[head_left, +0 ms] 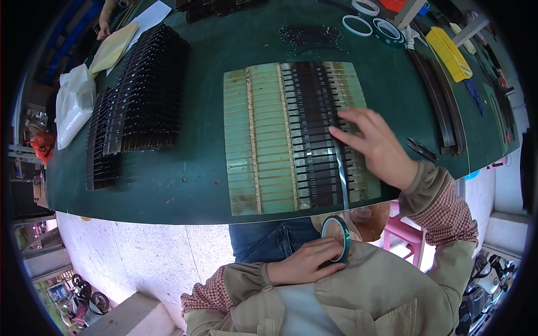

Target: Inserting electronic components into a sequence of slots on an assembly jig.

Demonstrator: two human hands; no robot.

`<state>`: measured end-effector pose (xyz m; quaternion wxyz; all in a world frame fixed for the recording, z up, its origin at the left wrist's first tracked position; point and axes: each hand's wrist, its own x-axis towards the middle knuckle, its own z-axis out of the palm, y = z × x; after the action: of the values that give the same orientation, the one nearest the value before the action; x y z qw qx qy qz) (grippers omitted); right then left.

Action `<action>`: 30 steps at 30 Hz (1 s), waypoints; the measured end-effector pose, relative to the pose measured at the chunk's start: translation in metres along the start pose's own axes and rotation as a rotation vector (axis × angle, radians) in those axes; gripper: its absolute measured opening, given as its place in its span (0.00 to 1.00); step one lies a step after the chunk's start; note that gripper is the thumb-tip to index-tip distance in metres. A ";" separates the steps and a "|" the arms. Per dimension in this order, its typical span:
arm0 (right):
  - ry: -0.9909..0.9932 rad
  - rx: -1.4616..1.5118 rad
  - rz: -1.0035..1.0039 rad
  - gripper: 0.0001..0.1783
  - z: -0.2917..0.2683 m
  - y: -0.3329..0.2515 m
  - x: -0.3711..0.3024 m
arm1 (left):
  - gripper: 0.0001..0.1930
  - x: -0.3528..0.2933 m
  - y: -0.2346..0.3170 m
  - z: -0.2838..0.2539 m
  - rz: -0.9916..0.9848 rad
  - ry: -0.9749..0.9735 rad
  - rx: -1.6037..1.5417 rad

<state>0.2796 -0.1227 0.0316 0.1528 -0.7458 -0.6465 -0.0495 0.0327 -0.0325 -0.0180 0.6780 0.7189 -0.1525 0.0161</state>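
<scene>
My left hand (308, 260) is closed on a roll of green tape (344, 239) in front of my body, below the table edge. From the roll a shiny strip of tape (342, 178) runs up along dark slotted strips (315, 134). Those strips lie side by side on a pale green grooved board (269, 120). My right hand (374, 140) is over the board's right part, fingers stretched out, with the index and middle fingertips at the right edge of the strips, by the tape. Nothing shows in its grasp.
At the left stands a big stack of dark toothed strips (147, 89) beside bubble wrap (75, 103). Pliers (421, 149) and long dark bars (443, 103) lie at the right. Several tape rolls (357, 26) and a yellow tray (449, 54) are farther back. Another person's hand (103, 31) shows far left.
</scene>
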 end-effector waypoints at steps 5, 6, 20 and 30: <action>-0.039 -0.078 -0.062 0.31 -0.006 -0.007 -0.001 | 0.17 -0.001 0.000 -0.003 -0.069 -0.057 -0.008; -0.058 -0.103 -0.050 0.31 -0.001 -0.013 -0.006 | 0.17 -0.001 0.000 -0.003 -0.066 -0.059 -0.003; -0.055 -0.027 -0.008 0.27 -0.009 -0.015 -0.014 | 0.14 -0.001 0.005 -0.001 -0.059 -0.016 -0.035; -0.017 -0.031 -0.042 0.28 -0.016 -0.022 -0.016 | 0.15 -0.002 0.003 -0.002 -0.070 -0.012 -0.015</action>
<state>0.2573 -0.1399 0.0462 0.1346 -0.7349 -0.6623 -0.0565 0.0306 -0.0301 -0.0154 0.6824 0.7189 -0.1314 -0.0133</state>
